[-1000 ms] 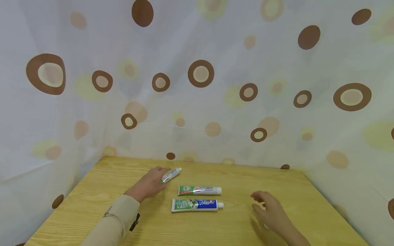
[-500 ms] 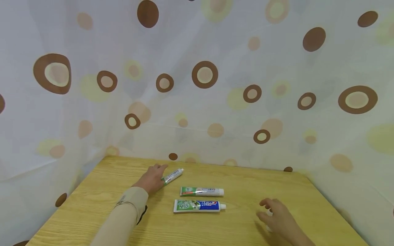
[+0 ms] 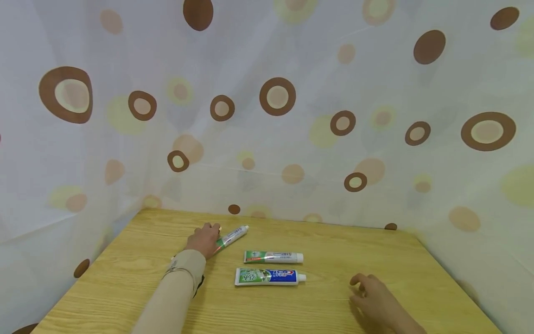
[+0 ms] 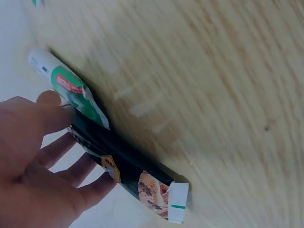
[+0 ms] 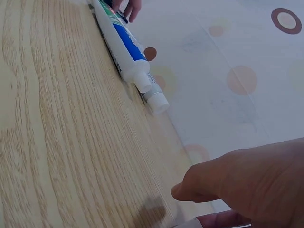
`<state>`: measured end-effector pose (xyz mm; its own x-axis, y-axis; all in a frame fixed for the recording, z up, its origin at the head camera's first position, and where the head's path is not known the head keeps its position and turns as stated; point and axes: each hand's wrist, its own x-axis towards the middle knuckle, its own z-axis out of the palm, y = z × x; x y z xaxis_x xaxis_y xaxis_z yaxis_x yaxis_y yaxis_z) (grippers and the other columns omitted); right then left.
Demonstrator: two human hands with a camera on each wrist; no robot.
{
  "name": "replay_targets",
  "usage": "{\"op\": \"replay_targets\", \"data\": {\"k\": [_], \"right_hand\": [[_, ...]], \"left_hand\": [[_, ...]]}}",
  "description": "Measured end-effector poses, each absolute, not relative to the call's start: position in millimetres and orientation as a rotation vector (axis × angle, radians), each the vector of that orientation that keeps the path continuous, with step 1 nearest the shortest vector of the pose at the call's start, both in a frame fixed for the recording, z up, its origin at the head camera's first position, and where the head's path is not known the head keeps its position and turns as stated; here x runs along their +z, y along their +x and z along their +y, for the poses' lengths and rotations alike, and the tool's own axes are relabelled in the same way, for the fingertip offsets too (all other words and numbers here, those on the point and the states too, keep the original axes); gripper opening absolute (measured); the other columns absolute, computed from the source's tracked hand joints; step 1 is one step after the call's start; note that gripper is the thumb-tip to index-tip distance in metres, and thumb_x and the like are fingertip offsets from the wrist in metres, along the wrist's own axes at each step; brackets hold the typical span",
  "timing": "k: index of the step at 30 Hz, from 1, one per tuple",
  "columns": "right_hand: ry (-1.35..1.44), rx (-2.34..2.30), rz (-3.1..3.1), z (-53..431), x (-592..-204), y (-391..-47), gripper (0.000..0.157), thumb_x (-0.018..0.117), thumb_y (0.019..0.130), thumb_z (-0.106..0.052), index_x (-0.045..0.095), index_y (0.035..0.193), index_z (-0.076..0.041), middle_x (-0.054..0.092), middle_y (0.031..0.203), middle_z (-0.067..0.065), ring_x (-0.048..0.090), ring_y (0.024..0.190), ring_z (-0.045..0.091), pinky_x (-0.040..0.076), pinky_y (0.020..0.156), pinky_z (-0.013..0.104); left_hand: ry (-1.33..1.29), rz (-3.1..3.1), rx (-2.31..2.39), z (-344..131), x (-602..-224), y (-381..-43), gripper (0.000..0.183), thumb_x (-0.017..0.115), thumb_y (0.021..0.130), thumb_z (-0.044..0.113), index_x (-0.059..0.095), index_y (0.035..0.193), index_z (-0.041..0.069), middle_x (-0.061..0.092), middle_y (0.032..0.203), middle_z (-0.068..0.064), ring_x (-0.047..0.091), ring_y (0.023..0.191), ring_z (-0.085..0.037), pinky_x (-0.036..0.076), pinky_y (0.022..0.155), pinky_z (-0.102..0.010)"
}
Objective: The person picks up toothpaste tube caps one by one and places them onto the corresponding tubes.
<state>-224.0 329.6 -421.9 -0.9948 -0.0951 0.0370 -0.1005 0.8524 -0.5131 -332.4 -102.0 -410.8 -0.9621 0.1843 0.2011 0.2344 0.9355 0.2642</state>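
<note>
My left hand [image 3: 204,240], at the back left of the table, pinches a black tube [image 4: 121,154] between thumb and fingers. The tube has a honeycomb picture and a flat white end; my hand mostly hides it in the head view. Right beside it a green and white toothpaste tube [image 3: 231,239] lies slanted on the table. My right hand [image 3: 377,299] hovers low over the table at the right, fingers loosely bent and apart from the thumb. Next to its fingers a white piece [image 5: 190,223] shows at the frame edge; what it belongs to is hidden.
On the wooden table [image 3: 267,311], two toothpaste tubes lie parallel between my hands: a green and silver one [image 3: 273,257] behind, a blue and green one [image 3: 269,277] in front. Their white caps point right. A spotted curtain [image 3: 267,139] closes off the back and sides.
My left hand has shifted slightly left, uncovering more of the slanted tube. My right hand has moved a little to the right and nearer. The two middle tubes have stayed put.
</note>
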Motion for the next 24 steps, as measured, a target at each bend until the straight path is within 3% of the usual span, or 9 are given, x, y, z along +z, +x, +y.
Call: {"op": "replay_targets", "data": {"k": [9,15,19,24], "right_hand": [[0.295,0.845,-3.035,335,-423,-224,0.02,0.065,0.082,0.003,0.064,0.102,-0.001,0.059,0.084,0.006,0.053,0.075,0.016,0.045,0.061,0.023],[0.238,0.83,-3.085,335,-421,-225,0.026,0.061,0.075,0.007,0.066,0.098,-0.003,0.061,0.089,0.006,0.054,0.081,0.018,0.047,0.068,0.032],[0.225,0.838,-3.121,337,-420,-224,0.026,0.055,0.076,0.01,0.066,0.097,-0.002,0.062,0.092,0.007,0.054,0.082,0.019,0.047,0.069,0.033],[0.315,0.731,-3.109,342,-421,-219,0.021,0.054,0.078,0.011,0.065,0.09,-0.003,0.061,0.09,0.005,0.054,0.083,0.019,0.049,0.071,0.033]], "left_hand": [[-0.299,-2.952,-0.38,-110,-426,-342,0.032,0.059,0.096,0.002,0.055,0.128,0.0,0.061,0.116,-0.028,0.058,0.103,-0.048,0.054,0.073,-0.059],[-0.182,-3.046,-0.413,-116,-414,-334,0.024,0.056,0.096,-0.003,0.058,0.121,-0.004,0.057,0.113,-0.032,0.056,0.104,-0.051,0.052,0.078,-0.061],[-0.087,-3.08,-0.429,-124,-408,-329,0.027,0.065,0.094,0.006,0.058,0.118,-0.004,0.057,0.11,-0.031,0.056,0.103,-0.049,0.052,0.08,-0.06],[-0.15,-3.093,-0.42,-134,-409,-324,0.037,0.076,0.088,0.016,0.06,0.114,-0.003,0.061,0.106,-0.028,0.06,0.096,-0.045,0.053,0.079,-0.056]]}}
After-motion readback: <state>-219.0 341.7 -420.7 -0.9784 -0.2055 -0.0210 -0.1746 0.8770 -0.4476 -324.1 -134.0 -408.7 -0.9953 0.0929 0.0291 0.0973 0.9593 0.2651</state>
